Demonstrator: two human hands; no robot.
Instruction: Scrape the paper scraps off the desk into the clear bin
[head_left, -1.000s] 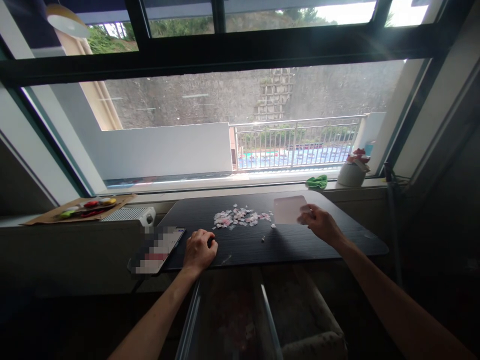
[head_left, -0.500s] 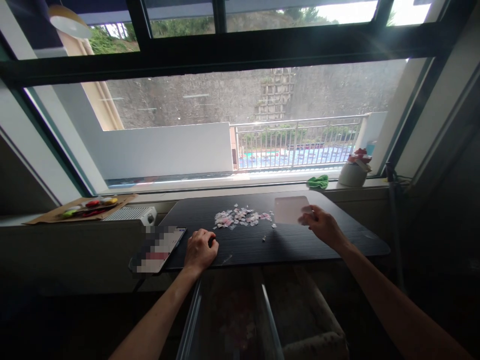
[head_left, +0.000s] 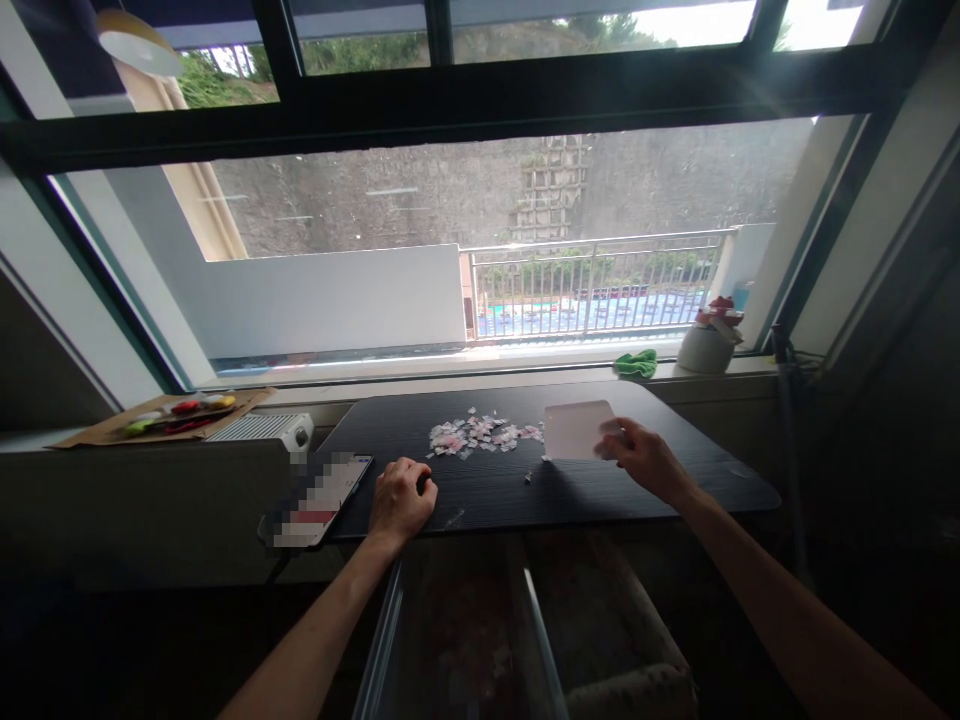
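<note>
My right hand (head_left: 641, 455) pinches the right edge of a pale, thin rectangular card (head_left: 574, 430) with rounded corners, raised over the dark table. Just left of the card lies a loose pile of small white and pinkish paper scraps (head_left: 480, 433). A tiny scrap (head_left: 528, 477) sits apart, in front of the pile. My left hand (head_left: 403, 497) rests closed at the table's near edge, its fingers curled; a dark gap shows beside the thumb, and whether anything is inside cannot be seen.
The black wood-grain table (head_left: 480, 505) stands against the window. A phone or tablet (head_left: 319, 500), partly pixelated, lies at its left edge. A green cloth (head_left: 636, 364) and a white spray bottle (head_left: 707, 345) are on the sill. An open drawer (head_left: 465, 630) is below.
The card in my right hand has shifted slightly left and down, closer to the paper scraps. My left hand stays where it was.
</note>
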